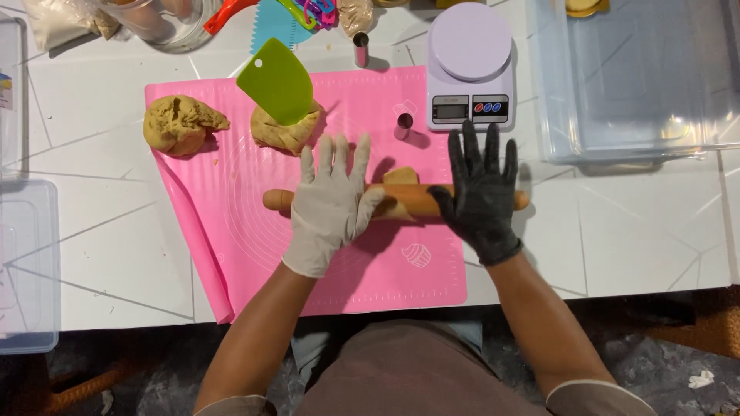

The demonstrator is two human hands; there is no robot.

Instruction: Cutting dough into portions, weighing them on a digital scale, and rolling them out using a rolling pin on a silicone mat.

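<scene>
Left hand: The left hand in a white glove (pixel 330 202) is lying flat on the long wooden rolling pin (pixel 408 200), fingers spread out and pointing away from the person.
Right hand: The right hand in a black glove (pixel 479 192) is pressing flat on the other end of the pin, fingers spread wide too. Neither hand is curling around it.
Rolling pin: It is lying sideways across the pink rubber baking mat (pixel 347 270), with both palms on top.
Small dough piece: A small tan lump of dough (pixel 399 185) is sitting under the pin, right between the two hands.
Other dough: Two big tan dough lumps are resting at the far side of the mat; the left lump (pixel 181 123) is lying alone.
Scraper: A green plastic scraper (pixel 277 81) is leaning on the right lump (pixel 284 132).
Cutters: One little metal ring cutter (pixel 403 125) is standing on the mat near the scale, another (pixel 361 48) farther back.
Scale: A pale purple kitchen scale (pixel 470 65) with a round top is sitting just past the mat's far right corner.
Boxes: A clear plastic box (pixel 632 77) is sitting far right, another (pixel 27 262) at the left edge.
</scene>
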